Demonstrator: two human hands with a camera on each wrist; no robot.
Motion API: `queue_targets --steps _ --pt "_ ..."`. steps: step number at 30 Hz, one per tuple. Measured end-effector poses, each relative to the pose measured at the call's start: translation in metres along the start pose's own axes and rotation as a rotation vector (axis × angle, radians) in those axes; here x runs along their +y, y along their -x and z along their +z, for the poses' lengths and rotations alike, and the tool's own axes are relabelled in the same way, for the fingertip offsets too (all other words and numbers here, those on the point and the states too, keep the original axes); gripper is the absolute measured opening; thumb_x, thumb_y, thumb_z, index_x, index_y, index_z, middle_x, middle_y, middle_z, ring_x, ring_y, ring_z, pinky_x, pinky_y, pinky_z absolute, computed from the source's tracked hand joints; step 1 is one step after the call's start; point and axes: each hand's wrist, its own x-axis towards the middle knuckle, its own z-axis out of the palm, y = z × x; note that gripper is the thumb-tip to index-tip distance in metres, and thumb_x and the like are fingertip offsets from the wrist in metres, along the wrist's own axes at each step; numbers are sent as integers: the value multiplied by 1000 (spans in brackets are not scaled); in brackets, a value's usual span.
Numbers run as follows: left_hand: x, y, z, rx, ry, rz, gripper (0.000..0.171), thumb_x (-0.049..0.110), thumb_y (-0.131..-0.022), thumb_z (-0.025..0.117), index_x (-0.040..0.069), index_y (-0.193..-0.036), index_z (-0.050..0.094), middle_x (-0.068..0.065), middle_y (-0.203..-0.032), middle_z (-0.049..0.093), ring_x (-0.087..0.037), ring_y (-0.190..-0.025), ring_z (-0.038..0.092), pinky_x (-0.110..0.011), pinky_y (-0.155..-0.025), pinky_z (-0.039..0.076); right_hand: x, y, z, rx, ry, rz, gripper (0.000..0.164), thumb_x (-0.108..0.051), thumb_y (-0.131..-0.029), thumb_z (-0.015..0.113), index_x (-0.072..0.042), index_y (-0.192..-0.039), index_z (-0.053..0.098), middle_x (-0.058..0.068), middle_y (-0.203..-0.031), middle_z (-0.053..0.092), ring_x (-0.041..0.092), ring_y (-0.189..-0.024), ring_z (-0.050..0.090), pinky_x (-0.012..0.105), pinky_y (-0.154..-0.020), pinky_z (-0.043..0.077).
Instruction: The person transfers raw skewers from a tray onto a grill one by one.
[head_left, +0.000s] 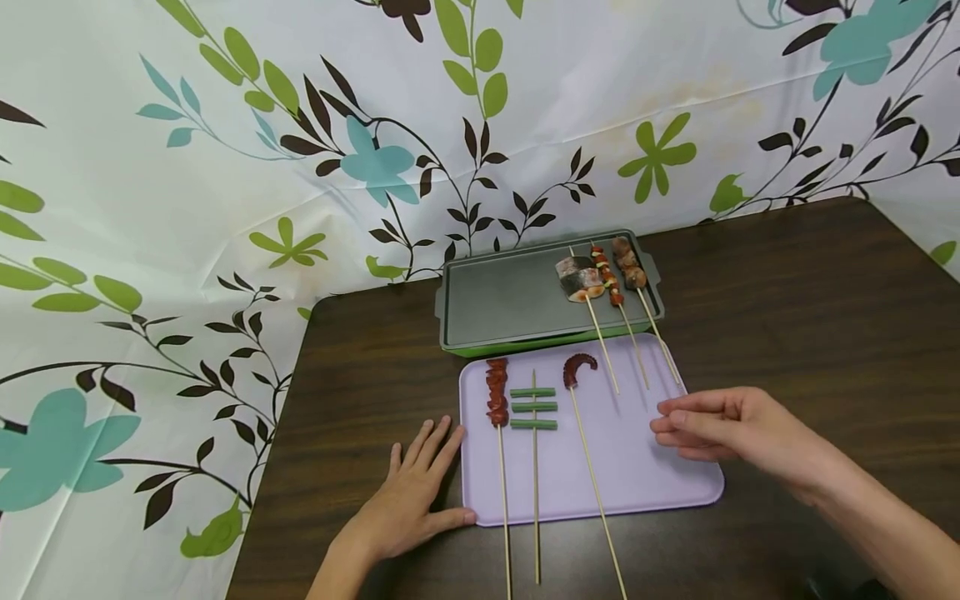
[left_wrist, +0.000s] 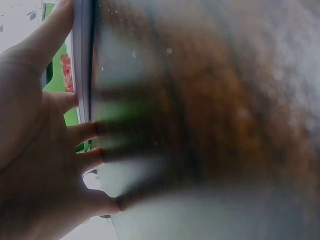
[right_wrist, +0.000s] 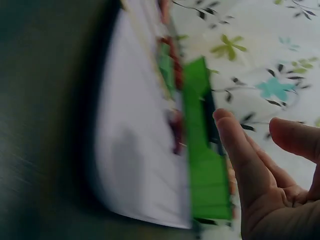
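My left hand (head_left: 408, 500) rests spread on the table, fingertips and thumb at the left edge of the lilac tray (head_left: 637, 467). My right hand (head_left: 723, 425) hovers over the tray's right side, fingers loosely bent and holding nothing. Three skewers lie on the tray, their sticks passing its near edge: one of red meat pieces (head_left: 497, 392), one of green bean pieces (head_left: 534, 407), and one with a curled octopus tentacle (head_left: 577, 367). Behind, a grill plate (head_left: 502, 296) bears a fish skewer (head_left: 579, 277), a red-and-green skewer (head_left: 607, 273) and a brown meat skewer (head_left: 628, 262).
The grill plate has a green base, seen in the right wrist view as a green side (right_wrist: 207, 185). Its skewers' sticks reach over the tray. The dark wooden table (head_left: 787, 308) meets a floral cloth (head_left: 525, 100) at the back and left.
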Motion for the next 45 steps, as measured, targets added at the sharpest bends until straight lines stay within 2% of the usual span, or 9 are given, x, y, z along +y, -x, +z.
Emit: queue_targets --steps 3,9,15,22,27,36,45 --pt "0 0 0 -2 8 -1 96 68 -82 55 26 -155 9 -3 -161 3 -30 -147 1 -72 -105 7 18 -3 11 -46 -30 52 48 -15 -98 54 22 -128 45 20 -112 67 20 -100 68 35 -79 55" --pt "0 0 1 -9 14 4 97 68 -82 56 25 -155 8 -4 -161 4 -31 -147 1 -72 -104 7 43 -15 30 -101 -106 150 48 -18 -97 57 21 -123 50 22 -107 69 24 -95 69 38 -78 55" --pt "0 -3 3 -29 1 1 98 69 -82 54 26 -155 5 -3 -162 4 -29 -147 1 -71 -105 7 49 -24 42 -128 -145 180 48 -20 -97 58 20 -123 51 21 -106 69 24 -95 69 38 -78 55" --pt "0 -2 3 -32 11 -13 99 70 -81 54 27 -155 5 -3 -162 2 -29 -147 0 -72 -104 6 50 -37 58 -119 -167 201 44 -19 -94 60 17 -119 56 18 -100 71 22 -89 70 37 -75 56" --pt "1 -2 2 -27 6 -10 99 70 -81 54 27 -155 5 -3 -162 3 -29 -147 0 -71 -105 6 49 -44 66 -105 -124 206 38 -18 -92 63 14 -114 61 15 -94 72 20 -83 71 34 -70 57" --pt "1 -1 0 -26 2 -14 99 69 -81 55 27 -155 6 -3 -162 3 -29 -147 0 -72 -105 6 54 -55 81 -17 63 146 30 -14 -79 78 8 -96 69 12 -77 72 19 -68 70 33 -57 56" --pt "1 -1 1 -22 -1 -10 98 70 -81 54 26 -155 7 -4 -161 4 -30 -147 1 -73 -104 6 53 -55 85 13 97 139 24 -12 -76 78 6 -91 69 10 -71 71 15 -63 68 30 -55 56"
